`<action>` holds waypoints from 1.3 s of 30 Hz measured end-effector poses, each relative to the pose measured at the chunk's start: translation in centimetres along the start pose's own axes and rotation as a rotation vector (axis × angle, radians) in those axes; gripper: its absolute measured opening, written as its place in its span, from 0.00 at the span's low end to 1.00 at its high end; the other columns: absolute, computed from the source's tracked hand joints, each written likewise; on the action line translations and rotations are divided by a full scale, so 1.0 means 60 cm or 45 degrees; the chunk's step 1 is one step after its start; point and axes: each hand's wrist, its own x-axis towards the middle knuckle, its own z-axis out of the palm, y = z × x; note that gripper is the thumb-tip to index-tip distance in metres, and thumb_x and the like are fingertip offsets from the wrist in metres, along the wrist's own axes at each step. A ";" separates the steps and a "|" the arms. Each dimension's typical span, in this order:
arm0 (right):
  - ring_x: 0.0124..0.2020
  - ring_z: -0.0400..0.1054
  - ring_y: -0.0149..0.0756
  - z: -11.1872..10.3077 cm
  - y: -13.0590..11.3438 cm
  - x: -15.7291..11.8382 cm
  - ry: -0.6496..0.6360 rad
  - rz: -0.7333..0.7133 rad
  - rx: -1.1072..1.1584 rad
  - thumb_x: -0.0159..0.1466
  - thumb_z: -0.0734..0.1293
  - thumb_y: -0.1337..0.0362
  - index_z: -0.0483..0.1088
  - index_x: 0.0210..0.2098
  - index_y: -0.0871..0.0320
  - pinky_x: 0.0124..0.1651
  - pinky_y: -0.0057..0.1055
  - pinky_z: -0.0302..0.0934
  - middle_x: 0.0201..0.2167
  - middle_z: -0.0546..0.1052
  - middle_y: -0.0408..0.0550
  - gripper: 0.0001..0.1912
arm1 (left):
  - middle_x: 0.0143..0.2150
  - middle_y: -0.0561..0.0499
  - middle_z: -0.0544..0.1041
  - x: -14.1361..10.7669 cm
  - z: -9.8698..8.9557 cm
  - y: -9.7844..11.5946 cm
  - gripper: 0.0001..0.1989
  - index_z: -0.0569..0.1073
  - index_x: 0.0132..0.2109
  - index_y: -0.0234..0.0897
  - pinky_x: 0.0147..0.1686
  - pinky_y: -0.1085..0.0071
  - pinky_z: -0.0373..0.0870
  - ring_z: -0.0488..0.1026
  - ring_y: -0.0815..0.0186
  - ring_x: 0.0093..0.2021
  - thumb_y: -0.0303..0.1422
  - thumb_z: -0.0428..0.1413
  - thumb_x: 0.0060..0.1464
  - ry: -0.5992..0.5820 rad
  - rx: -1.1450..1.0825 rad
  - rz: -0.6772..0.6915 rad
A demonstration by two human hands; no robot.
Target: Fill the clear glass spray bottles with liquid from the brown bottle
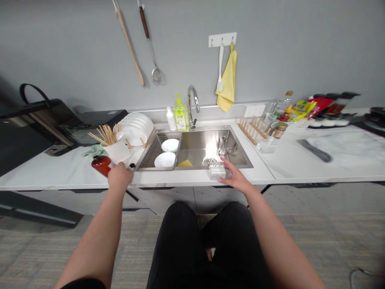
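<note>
Head cam worn by the person, facing forward and down, close over the counter (60,176), sink (207,150) at 12 o'clock, wall (90,48) just beyond, lap (207,241) at 6 o'clock

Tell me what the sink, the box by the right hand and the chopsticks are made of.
The sink looks like brushed stainless steel: satin metallic sheen. The box by the right hand is clear plastic or glass, see-through, unclear which. The chopsticks look like bare wood: pale, matte.

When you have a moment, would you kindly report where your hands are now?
Right hand on clear container at sink's front edge. Left hand at counter edge, beside red object, below white cup.
</note>
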 end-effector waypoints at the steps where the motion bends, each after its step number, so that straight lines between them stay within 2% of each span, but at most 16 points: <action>1: 0.76 0.70 0.63 0.000 0.001 0.000 -0.002 0.004 -0.004 0.59 0.87 0.51 0.63 0.81 0.45 0.82 0.65 0.58 0.81 0.68 0.57 0.57 | 0.40 0.31 0.82 -0.005 -0.009 0.004 0.20 0.78 0.52 0.32 0.48 0.47 0.77 0.82 0.35 0.45 0.38 0.62 0.55 0.041 -0.023 -0.006; 4: 0.75 0.71 0.62 0.001 0.002 -0.001 -0.009 0.018 -0.012 0.60 0.87 0.51 0.62 0.82 0.45 0.81 0.64 0.59 0.79 0.70 0.57 0.57 | 0.43 0.34 0.83 -0.030 -0.049 0.031 0.22 0.78 0.57 0.33 0.50 0.47 0.77 0.82 0.38 0.46 0.40 0.61 0.59 0.239 -0.144 0.004; 6: 0.74 0.72 0.61 0.002 0.002 -0.001 -0.005 0.023 -0.019 0.60 0.87 0.51 0.62 0.82 0.46 0.80 0.64 0.60 0.78 0.72 0.57 0.57 | 0.41 0.39 0.83 -0.056 -0.077 0.065 0.20 0.81 0.55 0.36 0.52 0.49 0.78 0.82 0.41 0.45 0.43 0.62 0.61 0.352 -0.304 0.050; 8: 0.74 0.72 0.60 0.003 0.002 0.000 0.005 0.021 -0.030 0.60 0.86 0.50 0.63 0.81 0.47 0.81 0.63 0.60 0.77 0.73 0.57 0.56 | 0.39 0.44 0.82 -0.086 -0.100 0.110 0.18 0.82 0.53 0.39 0.52 0.52 0.78 0.82 0.46 0.43 0.44 0.63 0.61 0.386 -0.529 0.144; 10: 0.74 0.72 0.59 0.004 0.004 0.000 0.021 0.018 -0.047 0.60 0.86 0.50 0.64 0.80 0.47 0.81 0.61 0.60 0.77 0.73 0.56 0.54 | 0.40 0.47 0.82 -0.118 -0.113 0.162 0.17 0.84 0.53 0.40 0.50 0.56 0.78 0.80 0.52 0.40 0.43 0.63 0.62 0.383 -0.764 0.293; 12: 0.75 0.71 0.59 0.005 0.006 0.001 0.038 0.015 -0.065 0.61 0.85 0.49 0.66 0.79 0.46 0.81 0.61 0.60 0.77 0.74 0.55 0.52 | 0.40 0.49 0.82 -0.149 -0.116 0.218 0.17 0.85 0.53 0.40 0.45 0.59 0.78 0.77 0.58 0.36 0.44 0.65 0.62 0.323 -0.964 0.460; 14: 0.74 0.72 0.59 0.006 0.008 0.002 0.047 0.013 -0.083 0.62 0.85 0.49 0.67 0.79 0.46 0.80 0.61 0.61 0.76 0.75 0.55 0.51 | 0.39 0.50 0.82 -0.178 -0.112 0.274 0.18 0.85 0.53 0.40 0.42 0.62 0.77 0.76 0.60 0.35 0.44 0.69 0.60 0.168 -1.208 0.552; 17: 0.73 0.74 0.58 0.007 0.010 0.002 0.043 0.008 -0.118 0.64 0.83 0.50 0.66 0.80 0.46 0.79 0.61 0.63 0.75 0.76 0.55 0.49 | 0.40 0.51 0.82 -0.216 -0.098 0.350 0.22 0.79 0.50 0.40 0.42 0.67 0.79 0.80 0.63 0.38 0.44 0.73 0.54 -0.155 -1.627 0.556; 19: 0.73 0.74 0.58 0.008 0.010 0.002 0.044 -0.001 -0.137 0.65 0.82 0.51 0.65 0.80 0.47 0.79 0.60 0.64 0.75 0.77 0.55 0.48 | 0.39 0.51 0.83 -0.235 -0.088 0.391 0.24 0.77 0.49 0.40 0.42 0.68 0.80 0.82 0.64 0.38 0.44 0.75 0.51 -0.300 -1.758 0.558; 22: 0.72 0.75 0.58 0.008 0.009 0.001 0.059 -0.016 -0.158 0.65 0.82 0.53 0.66 0.79 0.47 0.78 0.59 0.65 0.74 0.77 0.55 0.48 | 0.39 0.50 0.84 -0.254 -0.081 0.433 0.23 0.79 0.48 0.39 0.42 0.67 0.81 0.83 0.63 0.39 0.45 0.76 0.52 -0.391 -1.720 0.604; 24: 0.70 0.77 0.57 0.008 0.007 0.001 0.068 -0.009 -0.174 0.64 0.83 0.53 0.67 0.79 0.46 0.77 0.58 0.67 0.73 0.78 0.55 0.48 | 0.39 0.48 0.86 -0.260 -0.081 0.449 0.22 0.81 0.49 0.39 0.43 0.65 0.83 0.85 0.61 0.40 0.45 0.75 0.53 -0.389 -1.644 0.632; 29: 0.69 0.77 0.57 0.007 0.000 0.000 0.056 0.020 -0.208 0.64 0.83 0.55 0.66 0.79 0.48 0.76 0.58 0.67 0.73 0.78 0.56 0.48 | 0.40 0.46 0.87 -0.266 -0.092 0.469 0.19 0.83 0.50 0.39 0.46 0.61 0.83 0.85 0.58 0.41 0.45 0.71 0.57 -0.335 -1.408 0.705; 33: 0.70 0.77 0.58 0.006 -0.008 -0.002 0.049 0.030 -0.235 0.65 0.82 0.55 0.65 0.80 0.48 0.74 0.58 0.69 0.72 0.79 0.57 0.48 | 0.39 0.47 0.87 -0.268 -0.101 0.478 0.16 0.84 0.49 0.40 0.47 0.59 0.83 0.85 0.57 0.40 0.44 0.69 0.59 -0.315 -1.184 0.822; 39: 0.74 0.74 0.59 0.003 -0.013 -0.005 0.046 0.010 -0.257 0.66 0.82 0.54 0.65 0.81 0.47 0.77 0.58 0.67 0.76 0.75 0.57 0.48 | 0.39 0.47 0.87 -0.256 -0.119 0.505 0.14 0.85 0.49 0.40 0.45 0.60 0.82 0.85 0.57 0.38 0.41 0.68 0.60 -0.261 -0.895 1.035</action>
